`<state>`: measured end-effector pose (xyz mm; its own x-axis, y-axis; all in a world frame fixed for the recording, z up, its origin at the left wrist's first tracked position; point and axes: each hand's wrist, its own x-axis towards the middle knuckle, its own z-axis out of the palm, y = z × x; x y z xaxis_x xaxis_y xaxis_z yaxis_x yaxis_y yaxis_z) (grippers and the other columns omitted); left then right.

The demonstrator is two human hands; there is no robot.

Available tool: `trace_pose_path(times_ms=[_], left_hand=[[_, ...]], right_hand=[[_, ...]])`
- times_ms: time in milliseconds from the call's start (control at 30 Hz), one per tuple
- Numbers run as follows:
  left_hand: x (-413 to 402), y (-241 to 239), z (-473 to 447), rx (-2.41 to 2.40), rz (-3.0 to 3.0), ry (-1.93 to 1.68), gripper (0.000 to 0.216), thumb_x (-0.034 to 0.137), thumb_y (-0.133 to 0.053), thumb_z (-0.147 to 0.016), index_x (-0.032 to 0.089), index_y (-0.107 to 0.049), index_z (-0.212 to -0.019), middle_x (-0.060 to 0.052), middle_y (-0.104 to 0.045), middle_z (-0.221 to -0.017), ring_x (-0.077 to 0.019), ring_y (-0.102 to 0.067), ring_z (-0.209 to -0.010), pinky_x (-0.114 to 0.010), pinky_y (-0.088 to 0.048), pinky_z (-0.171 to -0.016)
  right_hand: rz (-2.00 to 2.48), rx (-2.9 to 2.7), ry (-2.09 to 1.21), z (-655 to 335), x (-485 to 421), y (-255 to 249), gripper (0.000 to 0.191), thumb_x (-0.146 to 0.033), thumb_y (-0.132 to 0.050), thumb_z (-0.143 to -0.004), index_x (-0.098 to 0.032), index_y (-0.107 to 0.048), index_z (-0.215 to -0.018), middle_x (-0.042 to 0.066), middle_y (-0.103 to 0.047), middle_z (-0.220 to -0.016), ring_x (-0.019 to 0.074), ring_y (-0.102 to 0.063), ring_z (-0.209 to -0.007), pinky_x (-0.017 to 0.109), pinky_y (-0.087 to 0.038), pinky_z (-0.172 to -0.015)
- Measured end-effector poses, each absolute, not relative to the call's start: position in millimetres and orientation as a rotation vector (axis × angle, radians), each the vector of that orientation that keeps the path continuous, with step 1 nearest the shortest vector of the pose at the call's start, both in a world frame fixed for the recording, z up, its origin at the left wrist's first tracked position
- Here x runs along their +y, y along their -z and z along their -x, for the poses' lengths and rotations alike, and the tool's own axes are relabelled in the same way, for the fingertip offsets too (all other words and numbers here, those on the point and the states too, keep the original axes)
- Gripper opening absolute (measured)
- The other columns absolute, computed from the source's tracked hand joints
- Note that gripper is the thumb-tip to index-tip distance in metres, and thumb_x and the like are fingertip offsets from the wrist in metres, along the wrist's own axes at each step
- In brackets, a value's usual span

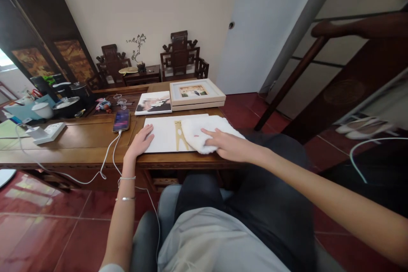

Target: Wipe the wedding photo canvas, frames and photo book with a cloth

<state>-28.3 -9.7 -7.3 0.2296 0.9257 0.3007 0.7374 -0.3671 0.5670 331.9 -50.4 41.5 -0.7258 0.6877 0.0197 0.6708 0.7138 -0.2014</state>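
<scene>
A flat white board [161, 136] lies near the front edge of the wooden desk. My left hand [140, 140] rests on its left edge, fingers stretched out and holding nothing. On the board's middle is a gold two-legged piece [177, 136], shaped like an easel stand, its right side partly covered. A fluffy white cloth [193, 134] with a small pink mark is spread over the right part of the board. My right hand [228, 144] presses and grips this cloth from the right, with one finger pointing out across it; the fingertips underneath are partly hidden.
Behind the board lie a picture print [154, 104] and a light wooden framed photo [197, 93]. A phone [121, 120] with a white cable is to the left, beyond it a power strip [49, 133] and tea ware. A dark wooden chair [318, 68] stands at right.
</scene>
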Motion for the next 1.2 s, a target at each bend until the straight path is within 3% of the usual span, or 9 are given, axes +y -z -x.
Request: trace_pose_path(times_ms=[133, 300, 400, 567, 733, 867, 1033, 1200], left_hand=[[-10, 5, 28, 1.561, -2.205, -0.857, 0.053, 0.041, -0.047, -0.092, 0.015, -0.057, -0.137, -0.009, -0.048, -0.151, -0.0233, -0.039, -0.145, -0.041, -0.025, -0.124], [-11, 3, 27, 1.563, -2.209, -0.838, 0.053, 0.040, -0.046, -0.093, 0.016, -0.057, -0.138, -0.010, -0.047, -0.152, -0.0230, -0.038, -0.146, -0.041, -0.024, -0.124], [-11, 3, 27, 1.565, -2.207, -0.836, 0.054, 0.041, -0.046, -0.092, 0.015, -0.056, -0.138, -0.010, -0.047, -0.152, -0.0236, -0.038, -0.146, -0.042, -0.024, -0.124], [-10, 5, 27, 1.554, -2.207, -0.852, 0.053, 0.041, -0.047, -0.092, 0.017, -0.057, -0.137, -0.009, -0.048, -0.151, -0.0233, -0.038, -0.146, -0.042, -0.024, -0.124], [-12, 5, 27, 1.553, -2.206, -0.870, 0.053, 0.042, -0.047, -0.092, 0.017, -0.057, -0.137, -0.009, -0.049, -0.151, -0.0232, -0.039, -0.145, -0.042, -0.024, -0.124], [-12, 5, 27, 1.565, -2.198, -0.866, 0.052, 0.042, -0.047, -0.092, 0.017, -0.058, -0.136, -0.009, -0.049, -0.151, -0.0229, -0.039, -0.145, -0.040, -0.024, -0.124], [-12, 3, 27, 1.563, -2.193, -0.865, 0.052, 0.042, -0.048, -0.092, 0.017, -0.058, -0.136, -0.009, -0.049, -0.151, -0.0231, -0.039, -0.145, -0.040, -0.025, -0.124], [-12, 2, 26, 1.556, -2.188, -0.863, 0.051, 0.044, -0.049, -0.092, 0.019, -0.059, -0.135, -0.008, -0.049, -0.151, -0.0236, -0.039, -0.145, -0.042, -0.025, -0.124]], right_hand=[[1.193, -2.764, -0.170, -315, 11, -32, 0.063, 0.001, -0.040, -0.070, -0.020, -0.064, -0.124, 0.012, -0.057, -0.143, 0.0302, -0.027, -0.148, 0.062, -0.028, -0.113], [1.233, -2.648, -0.045, -299, 59, -28, 0.045, -0.015, -0.046, -0.082, -0.018, -0.065, -0.122, 0.016, -0.060, -0.138, 0.0360, -0.045, -0.137, 0.060, -0.033, -0.108], [1.203, -2.651, -0.023, -300, 54, -26, 0.044, -0.014, -0.044, -0.083, -0.017, -0.064, -0.121, 0.016, -0.061, -0.137, 0.0342, -0.042, -0.139, 0.060, -0.034, -0.107], [1.111, -2.676, -0.082, -317, -8, -21, 0.039, -0.010, -0.045, -0.078, -0.015, -0.066, -0.110, 0.023, -0.055, -0.141, 0.0337, -0.033, -0.145, 0.065, -0.024, -0.113], [0.962, -2.738, -0.180, -340, -72, -24, 0.031, -0.010, -0.046, -0.074, -0.016, -0.067, -0.095, 0.020, -0.051, -0.146, 0.0297, -0.032, -0.146, 0.057, -0.019, -0.119], [0.965, -2.705, -0.250, -345, -63, -29, 0.036, -0.011, -0.043, -0.078, -0.019, -0.067, -0.103, 0.013, -0.060, -0.139, 0.0272, -0.043, -0.140, 0.052, -0.024, -0.119], [1.150, -2.638, -0.165, -326, 6, -35, 0.036, -0.019, -0.042, -0.086, -0.019, -0.068, -0.112, 0.013, -0.070, -0.118, 0.0315, -0.060, -0.115, 0.046, -0.042, -0.102], [1.213, -2.577, -0.158, -304, 58, -43, 0.034, -0.025, -0.042, -0.091, -0.018, -0.069, -0.110, 0.011, -0.072, -0.115, 0.0293, -0.064, -0.102, 0.033, -0.044, -0.086]])
